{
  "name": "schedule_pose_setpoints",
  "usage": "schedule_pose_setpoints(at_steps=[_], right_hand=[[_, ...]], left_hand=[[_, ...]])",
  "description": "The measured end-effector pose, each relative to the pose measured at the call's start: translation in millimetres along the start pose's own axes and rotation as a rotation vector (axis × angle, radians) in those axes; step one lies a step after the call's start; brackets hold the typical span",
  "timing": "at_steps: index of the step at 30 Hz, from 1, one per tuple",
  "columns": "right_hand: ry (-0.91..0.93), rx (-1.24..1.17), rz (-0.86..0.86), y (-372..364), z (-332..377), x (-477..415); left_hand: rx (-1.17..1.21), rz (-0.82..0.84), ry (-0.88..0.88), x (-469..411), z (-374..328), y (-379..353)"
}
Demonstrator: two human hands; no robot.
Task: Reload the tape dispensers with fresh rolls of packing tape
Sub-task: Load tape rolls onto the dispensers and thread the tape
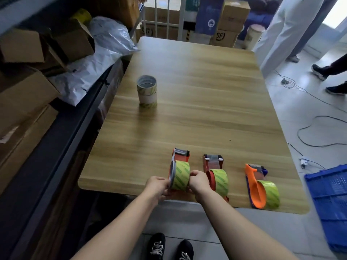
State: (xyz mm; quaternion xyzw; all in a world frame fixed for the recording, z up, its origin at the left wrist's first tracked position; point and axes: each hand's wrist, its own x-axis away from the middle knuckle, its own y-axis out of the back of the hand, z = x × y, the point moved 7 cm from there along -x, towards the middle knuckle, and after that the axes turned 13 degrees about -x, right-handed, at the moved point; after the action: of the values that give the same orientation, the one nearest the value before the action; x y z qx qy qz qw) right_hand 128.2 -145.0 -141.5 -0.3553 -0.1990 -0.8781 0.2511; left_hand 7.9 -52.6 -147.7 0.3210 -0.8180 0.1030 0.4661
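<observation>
Lower centre: left hand (156, 186) and right hand (199, 182) grasp the green tape roll (181, 175) between them; its red plastic dispenser (180, 156) extends up-frame.

**Both grips on a roll at the near edge**

The left grip (157, 185) and right grip (199, 182) clasp a green tape roll (181, 175) seated in the leftmost dispenser (180, 156). On the wooden surface (206, 91) to its right lie a red dispenser (212, 162) and an orange dispenser (255, 182), both loaded. A stack of rolls (146, 91) stands farther back.
</observation>
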Motion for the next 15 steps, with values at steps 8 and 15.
schedule_pose_setpoints(at_steps=[8,15], right_hand=[[0.005,0.005,-0.03,0,-15,-9],[0.103,0.193,-0.123,3,-12,-15]], left_hand=[[-0.084,-0.033,0.057,-15,18,0],[-0.332,-0.142,0.005,-21,10,6]])
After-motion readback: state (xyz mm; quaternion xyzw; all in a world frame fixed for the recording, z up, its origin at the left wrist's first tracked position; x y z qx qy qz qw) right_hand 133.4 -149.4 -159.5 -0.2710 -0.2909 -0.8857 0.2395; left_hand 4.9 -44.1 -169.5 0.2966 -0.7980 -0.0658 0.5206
